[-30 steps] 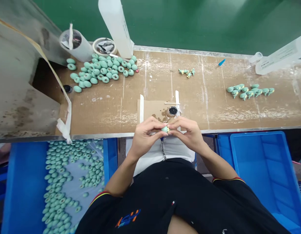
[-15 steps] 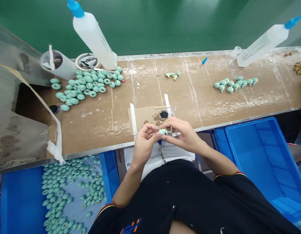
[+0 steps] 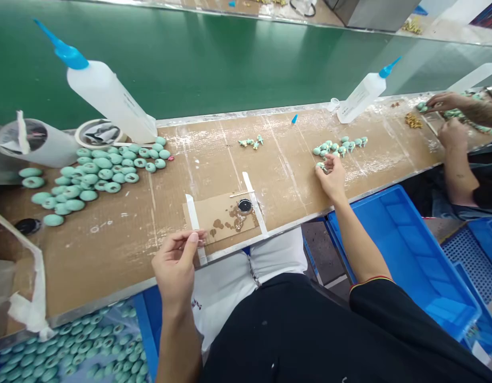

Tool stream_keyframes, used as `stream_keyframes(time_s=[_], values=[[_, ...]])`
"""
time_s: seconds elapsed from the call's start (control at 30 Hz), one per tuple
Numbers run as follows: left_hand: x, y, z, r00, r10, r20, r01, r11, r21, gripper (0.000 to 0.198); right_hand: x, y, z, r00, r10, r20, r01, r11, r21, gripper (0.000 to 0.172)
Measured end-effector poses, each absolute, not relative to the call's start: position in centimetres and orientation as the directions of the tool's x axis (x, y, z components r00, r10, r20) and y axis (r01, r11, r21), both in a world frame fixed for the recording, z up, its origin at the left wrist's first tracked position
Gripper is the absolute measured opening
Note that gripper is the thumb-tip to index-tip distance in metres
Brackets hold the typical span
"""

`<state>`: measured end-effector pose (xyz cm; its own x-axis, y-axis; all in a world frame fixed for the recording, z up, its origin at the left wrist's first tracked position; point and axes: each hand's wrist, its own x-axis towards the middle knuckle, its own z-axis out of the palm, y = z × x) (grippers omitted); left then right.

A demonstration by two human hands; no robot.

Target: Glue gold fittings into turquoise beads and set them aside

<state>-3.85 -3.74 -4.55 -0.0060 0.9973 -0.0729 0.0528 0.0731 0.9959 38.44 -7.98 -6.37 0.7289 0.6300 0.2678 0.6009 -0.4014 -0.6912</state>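
Observation:
My right hand [image 3: 334, 180] reaches out over the bench and pinches a small pale-green figure [image 3: 321, 166] with yellow parts. It is just in front of a cluster of similar green-and-yellow figures [image 3: 345, 147]. My left hand [image 3: 176, 261] hovers at the bench's front edge, beside the left tape strip of a cardboard pad [image 3: 217, 218]. Its fingers are loosely bent, with nothing visible in them. On the pad sit a small round pot of dark liquid [image 3: 244, 206] and a cotton swab [image 3: 241, 194]. Several smaller pieces [image 3: 251, 142] lie farther back.
Green egg-shaped pieces [image 3: 90, 168] are heaped at the left, near a tall squeeze bottle [image 3: 106, 96] and a tape roll [image 3: 84, 133]. Another bottle [image 3: 363, 96] stands at the back right. Blue bins [image 3: 405, 266] sit below. At far right, a co-worker's hands [image 3: 453, 133] handle pieces.
My hands have parted. The right one has carried the green figure from above the pad to the cluster at the right; the left has let go and moved left. The view has swung right.

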Motion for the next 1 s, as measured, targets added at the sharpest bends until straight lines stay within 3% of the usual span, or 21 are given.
stream_keyframes(time_s=[0.1,0.3,0.47,0.67,0.8,1.0], values=[[-5.2,-3.0,-4.9,-0.103,0.994,-0.026,0.160,0.042,0.986,0.016,41.5,-7.3,-7.7,0.742,0.592,0.315,0.622,-0.431,-0.654,0.044],[-6.9,0.8,-3.6,-0.260,0.944,0.204,0.366,-0.099,0.925,0.012,42.9,-6.9,-9.5,0.734,0.557,0.388,0.646,-0.395,-0.654,0.043],[-6.8,7.4,-3.1,-0.159,0.959,0.232,0.622,-0.085,0.778,0.005,43.4,-7.0,-10.5,0.801,0.431,0.415,0.576,-0.366,-0.731,0.047],[-5.2,12.3,-3.1,-0.071,0.979,0.193,0.852,-0.041,0.522,0.021,42.6,-7.2,-9.9,0.843,0.379,0.382,0.515,-0.361,-0.777,0.043],[-4.7,12.5,-3.6,-0.031,0.983,0.181,0.868,-0.063,0.493,0.019,40.0,-6.2,-9.1,0.765,0.442,0.469,0.626,-0.335,-0.705,0.046],[-5.2,11.8,-3.6,0.074,0.984,0.159,0.859,-0.144,0.490,0.013,34.8,-0.5,-7.4,0.448,0.742,0.499,0.820,-0.118,-0.559,0.034]])
